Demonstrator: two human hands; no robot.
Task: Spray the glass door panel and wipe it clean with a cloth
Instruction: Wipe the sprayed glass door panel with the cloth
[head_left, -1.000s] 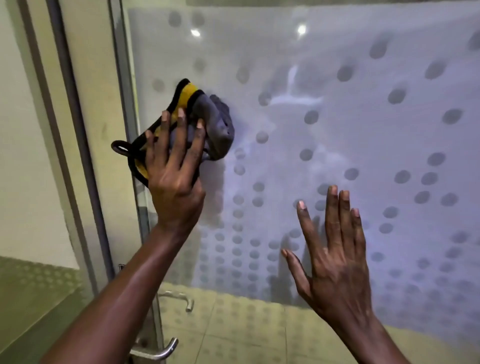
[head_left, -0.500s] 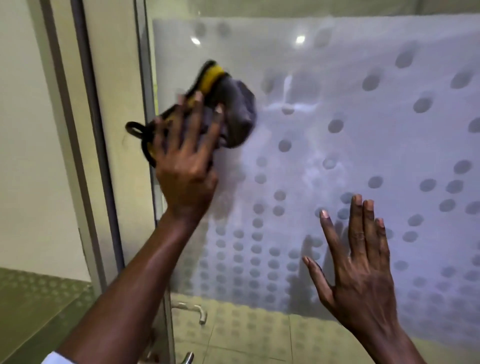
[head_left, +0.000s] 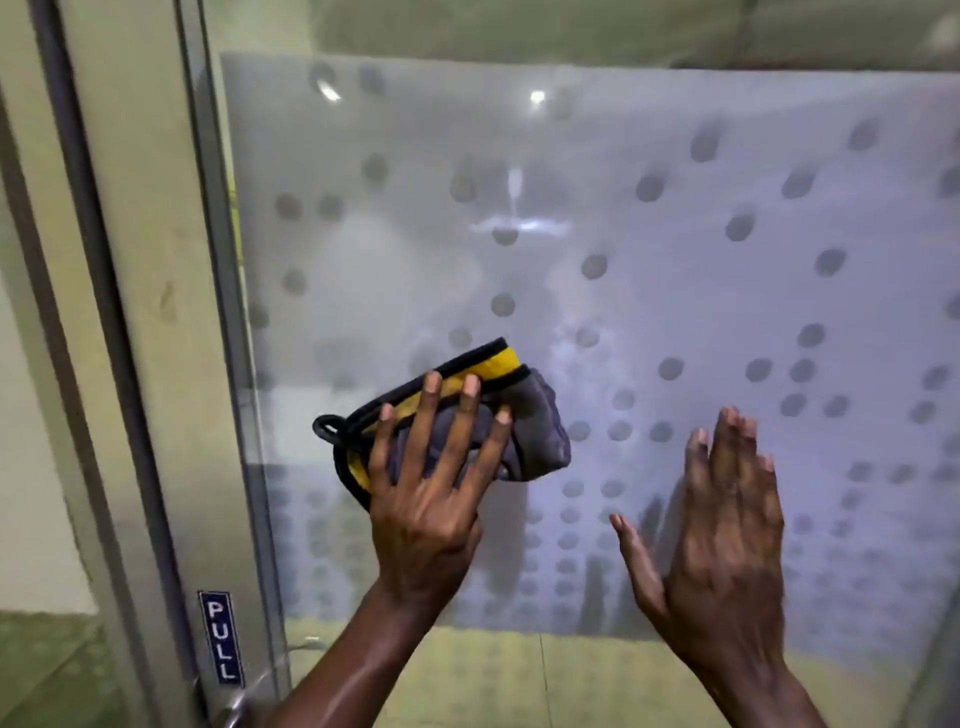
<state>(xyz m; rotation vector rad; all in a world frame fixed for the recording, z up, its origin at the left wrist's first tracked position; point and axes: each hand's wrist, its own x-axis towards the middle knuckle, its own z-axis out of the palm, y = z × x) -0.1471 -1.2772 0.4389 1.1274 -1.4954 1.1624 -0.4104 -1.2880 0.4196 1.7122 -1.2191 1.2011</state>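
A frosted glass door panel (head_left: 649, 291) with grey dots fills most of the view. My left hand (head_left: 431, 499) presses a bunched grey cloth (head_left: 535, 431), edged in yellow and black, flat against the glass near its left side. Its fingers are spread over the cloth. My right hand (head_left: 727, 525) lies flat on the glass to the right of the cloth, fingers together and pointing up, holding nothing. No spray bottle is in view.
The metal door frame (head_left: 156, 364) runs down the left side and carries a blue PULL label (head_left: 221, 638). Part of a metal handle (head_left: 244, 701) shows at the bottom left. Tiled floor (head_left: 493, 675) is visible through the clear lower glass.
My left hand has slid the cloth down the glass from the upper left toward the middle. My right hand has stayed flat on the panel.
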